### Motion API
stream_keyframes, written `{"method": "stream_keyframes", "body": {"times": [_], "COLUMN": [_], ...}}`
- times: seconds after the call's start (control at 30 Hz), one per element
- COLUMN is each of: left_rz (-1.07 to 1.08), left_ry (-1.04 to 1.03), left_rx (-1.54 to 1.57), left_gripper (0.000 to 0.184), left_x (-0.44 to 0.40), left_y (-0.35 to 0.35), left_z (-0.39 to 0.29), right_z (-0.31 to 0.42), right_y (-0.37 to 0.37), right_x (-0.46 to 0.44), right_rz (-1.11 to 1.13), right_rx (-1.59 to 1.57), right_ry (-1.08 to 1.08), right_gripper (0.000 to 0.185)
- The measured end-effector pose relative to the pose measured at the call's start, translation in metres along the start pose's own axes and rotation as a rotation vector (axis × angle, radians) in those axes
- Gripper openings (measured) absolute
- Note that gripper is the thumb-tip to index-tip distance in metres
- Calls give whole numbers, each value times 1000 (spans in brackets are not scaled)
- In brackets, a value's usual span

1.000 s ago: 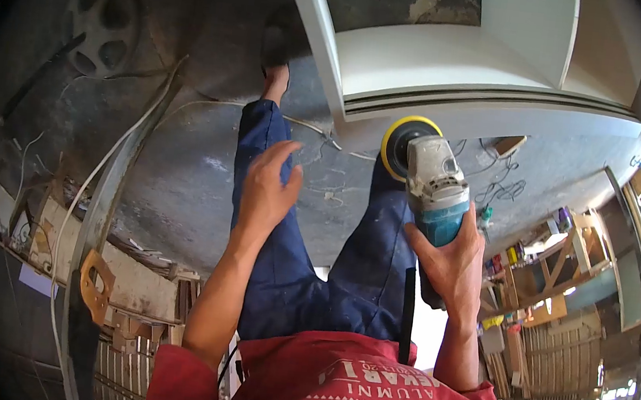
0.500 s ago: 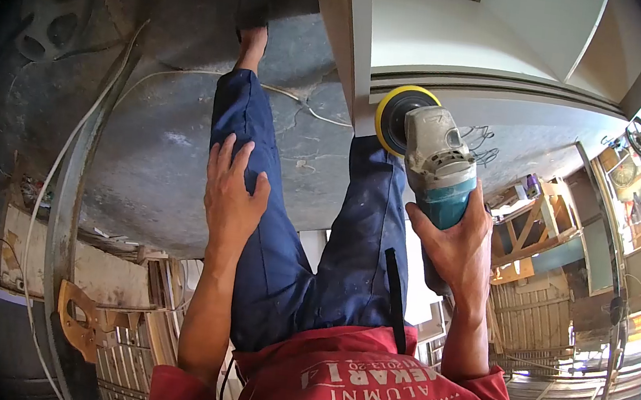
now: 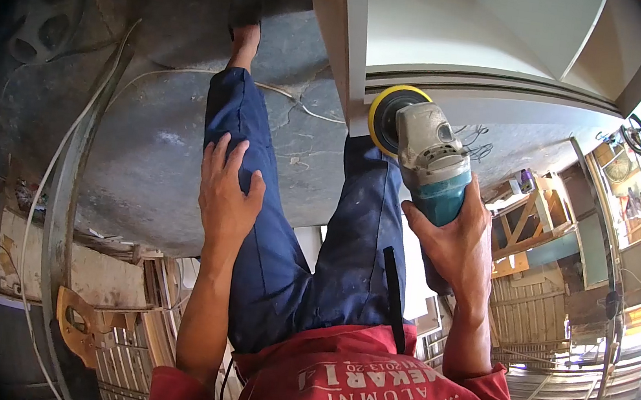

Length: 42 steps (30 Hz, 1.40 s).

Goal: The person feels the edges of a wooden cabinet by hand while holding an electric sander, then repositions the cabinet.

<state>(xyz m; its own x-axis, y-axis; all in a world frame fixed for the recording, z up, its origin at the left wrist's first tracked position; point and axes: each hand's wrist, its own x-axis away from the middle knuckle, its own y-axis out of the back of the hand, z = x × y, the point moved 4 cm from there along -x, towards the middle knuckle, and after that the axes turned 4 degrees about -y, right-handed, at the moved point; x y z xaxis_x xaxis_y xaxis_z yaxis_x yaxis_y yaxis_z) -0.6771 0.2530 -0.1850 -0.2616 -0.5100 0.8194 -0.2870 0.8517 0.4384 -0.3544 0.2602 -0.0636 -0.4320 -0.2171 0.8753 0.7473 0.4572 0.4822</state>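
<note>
Teal-and-grey, the power tool (image 3: 434,161) with a round yellow-rimmed disc (image 3: 385,118) I watch remotely is wrapped in the right hand (image 3: 456,243), presumably for control, near the pale boxy cabinet (image 3: 497,109), while the left hand (image 3: 228,201), spread and empty, lies over navy cloth trousers (image 3: 369,221).

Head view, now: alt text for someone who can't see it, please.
The person's right hand grips a teal-and-grey angle polisher, its yellow-rimmed backing pad close to a pale cabinet. The left hand lies over navy trousers.
</note>
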Motion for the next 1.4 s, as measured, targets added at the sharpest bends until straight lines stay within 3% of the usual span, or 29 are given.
{"method": "stream_keyframes", "body": {"times": [0.47, 0.73, 0.87, 1.07, 1.4], "left_rz": [-24, -18, -20, -11, -34], "left_ry": [-25, -18, -16, -3, -15], "left_rx": [-2, -2, -2, 8, 0], "left_gripper": [51, 51, 50, 49, 48], "left_x": [-2, -3, -4, -4, -4], "left_y": [2, 3, 5, 5, 1], "left_z": [-1, 0, -3, -4, -8], "right_z": [5, -18, -15, -2, -37], "right_y": [0, 19, 17, 0, 33], "right_x": [2, -2, 1, 3, -7], "right_rz": [68, -76, -42, 24, -80], "right_rx": [25, -9, -10, 19, -29], "right_ry": [20, -16, -22, 100, -33], "right_gripper": [60, 62, 63, 63, 62]}}
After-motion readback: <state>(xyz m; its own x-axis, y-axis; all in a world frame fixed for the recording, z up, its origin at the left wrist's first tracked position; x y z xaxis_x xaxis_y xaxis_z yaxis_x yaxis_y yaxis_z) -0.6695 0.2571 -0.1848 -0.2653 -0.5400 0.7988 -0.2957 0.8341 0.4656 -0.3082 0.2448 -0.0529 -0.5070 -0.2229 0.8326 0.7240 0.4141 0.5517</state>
